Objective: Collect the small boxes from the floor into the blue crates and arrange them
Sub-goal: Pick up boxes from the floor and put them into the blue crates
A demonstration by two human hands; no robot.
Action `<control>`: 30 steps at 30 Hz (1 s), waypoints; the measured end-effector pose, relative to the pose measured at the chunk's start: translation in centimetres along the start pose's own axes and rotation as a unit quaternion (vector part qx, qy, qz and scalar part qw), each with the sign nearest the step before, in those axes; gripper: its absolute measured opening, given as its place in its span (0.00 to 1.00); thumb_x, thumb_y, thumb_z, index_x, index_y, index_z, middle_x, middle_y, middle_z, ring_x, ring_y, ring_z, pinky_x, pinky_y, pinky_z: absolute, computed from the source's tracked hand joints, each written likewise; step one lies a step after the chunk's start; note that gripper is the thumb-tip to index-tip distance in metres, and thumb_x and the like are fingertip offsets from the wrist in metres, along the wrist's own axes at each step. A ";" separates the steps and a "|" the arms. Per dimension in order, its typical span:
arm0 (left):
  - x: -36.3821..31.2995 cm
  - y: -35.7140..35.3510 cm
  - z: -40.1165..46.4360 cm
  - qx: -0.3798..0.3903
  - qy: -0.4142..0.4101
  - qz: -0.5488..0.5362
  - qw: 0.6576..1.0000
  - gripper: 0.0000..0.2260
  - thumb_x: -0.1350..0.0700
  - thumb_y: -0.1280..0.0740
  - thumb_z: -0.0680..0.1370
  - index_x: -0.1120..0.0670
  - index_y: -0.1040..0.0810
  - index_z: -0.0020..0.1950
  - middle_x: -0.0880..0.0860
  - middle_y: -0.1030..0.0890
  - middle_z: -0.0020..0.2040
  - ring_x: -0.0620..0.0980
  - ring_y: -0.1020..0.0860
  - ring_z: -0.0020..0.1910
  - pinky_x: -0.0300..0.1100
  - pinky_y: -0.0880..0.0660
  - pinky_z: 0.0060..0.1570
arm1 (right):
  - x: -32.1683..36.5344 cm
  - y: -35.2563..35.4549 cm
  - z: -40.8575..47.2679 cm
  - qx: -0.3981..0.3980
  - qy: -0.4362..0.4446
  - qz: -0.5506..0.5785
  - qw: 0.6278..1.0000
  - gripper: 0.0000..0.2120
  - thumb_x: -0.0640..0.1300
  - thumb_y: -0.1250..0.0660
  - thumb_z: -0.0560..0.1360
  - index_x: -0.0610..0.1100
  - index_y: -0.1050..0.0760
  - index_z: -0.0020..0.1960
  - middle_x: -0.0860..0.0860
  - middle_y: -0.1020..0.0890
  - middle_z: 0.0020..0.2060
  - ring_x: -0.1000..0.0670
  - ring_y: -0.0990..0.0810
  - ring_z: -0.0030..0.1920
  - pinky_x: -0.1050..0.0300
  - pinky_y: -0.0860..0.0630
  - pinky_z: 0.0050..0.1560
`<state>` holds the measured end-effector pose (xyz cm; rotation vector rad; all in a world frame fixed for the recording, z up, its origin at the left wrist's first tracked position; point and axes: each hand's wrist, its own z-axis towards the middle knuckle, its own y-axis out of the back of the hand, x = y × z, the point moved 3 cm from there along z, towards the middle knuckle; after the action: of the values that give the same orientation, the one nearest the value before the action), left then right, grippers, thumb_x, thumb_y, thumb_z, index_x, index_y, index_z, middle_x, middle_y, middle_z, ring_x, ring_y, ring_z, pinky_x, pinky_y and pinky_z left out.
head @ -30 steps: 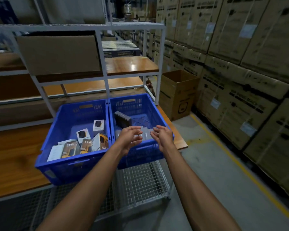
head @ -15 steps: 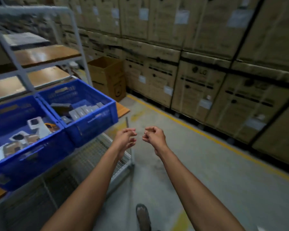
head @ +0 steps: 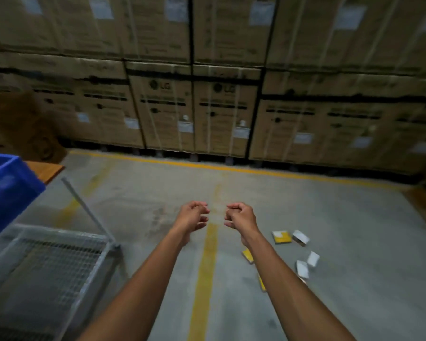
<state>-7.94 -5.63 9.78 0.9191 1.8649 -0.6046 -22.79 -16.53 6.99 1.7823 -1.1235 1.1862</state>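
Small yellow and white cardboard boxes (head: 282, 237) lie scattered on the grey concrete floor (head: 143, 193), uncollected. Left hand (head: 191, 216) and right hand (head: 240, 216) hang loosely curled, apparently empty. The blue plastic crate (head: 8, 190) sits at the frame's left edge, contents unseen.

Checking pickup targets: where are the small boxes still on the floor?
Head view, lower right: small boxes lie scattered on the floor, right of the yellow line, beside the right forearm.
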 end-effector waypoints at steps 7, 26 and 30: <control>4.8 -18.5 -5.6 0.084 -0.001 0.047 0.995 0.07 0.56 0.33 0.83 0.56 0.20 0.59 0.54 0.16 0.51 0.49 0.20 0.37 0.43 0.20 0.41 | -5.1 20.5 -5.1 -0.089 -0.009 0.019 0.996 0.09 0.35 0.32 0.74 0.44 0.19 0.52 0.43 0.16 0.43 0.48 0.17 0.41 0.51 0.14 0.44; 19.0 -53.8 -17.4 0.197 0.046 0.161 0.966 0.06 0.63 0.35 0.81 0.53 0.21 0.53 0.54 0.18 0.46 0.50 0.23 0.34 0.40 0.25 0.36 | -16.0 59.2 -16.5 -0.230 -0.069 -0.039 0.970 0.08 0.38 0.28 0.74 0.45 0.17 0.53 0.50 0.15 0.44 0.53 0.18 0.39 0.52 0.17 0.41; 20.3 -58.7 -13.8 0.195 0.063 0.171 0.964 0.07 0.63 0.35 0.80 0.53 0.20 0.53 0.55 0.17 0.48 0.50 0.22 0.35 0.40 0.23 0.35 | -16.5 63.3 -12.9 -0.231 -0.078 -0.057 0.968 0.07 0.39 0.27 0.74 0.47 0.17 0.51 0.50 0.15 0.45 0.52 0.17 0.42 0.52 0.16 0.41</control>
<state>-67.94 -23.85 -1.01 1.5338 1.6649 -0.7231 -88.82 -24.09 1.39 1.5666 -1.2476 0.6550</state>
